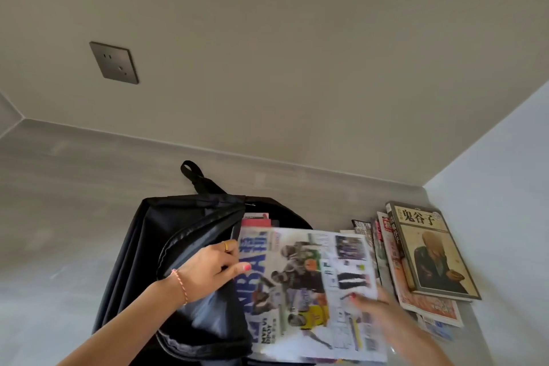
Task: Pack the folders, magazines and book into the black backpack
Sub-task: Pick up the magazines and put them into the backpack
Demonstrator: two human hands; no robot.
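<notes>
- Grey bench (59, 217) set into a corner, beige wall behind, paler wall to the right.
- Nearest: two bare forearms come in from the bottom edge. Right hand (377, 310), blurred, at the near right edge of a basketball magazine (300, 282); thumb lies on the page, fingers hidden beneath, so the grip looks closed on that edge but blur keeps it from being certain.
- Left hand (212, 266), with a gold ring and a pink-and-white cord bracelet at the wrist, has its grip closed round the edge of the backpack's open flap, thumb out toward the magazine's left edge, fingers curled under the fabric.
- Black backpack (154, 241) lies flat on the bench, main zip open, flap held to the left. The basketball magazine lies over the opening, cover up, its far edge at the bag's mouth.
- Just beyond the magazine's far edge, inside the bag, red and pink edges of folders (255, 219) show; count unclear.
- To the right on the bench, a fanned pile of magazines (389, 249), with a book (430, 249) bearing a portrait cover lying on top of it, near the right wall.
- Farther back, the bag's carry loop (191, 172) points toward the wall.
- On the wall, upper left, a dark metal socket plate (114, 62).
</notes>
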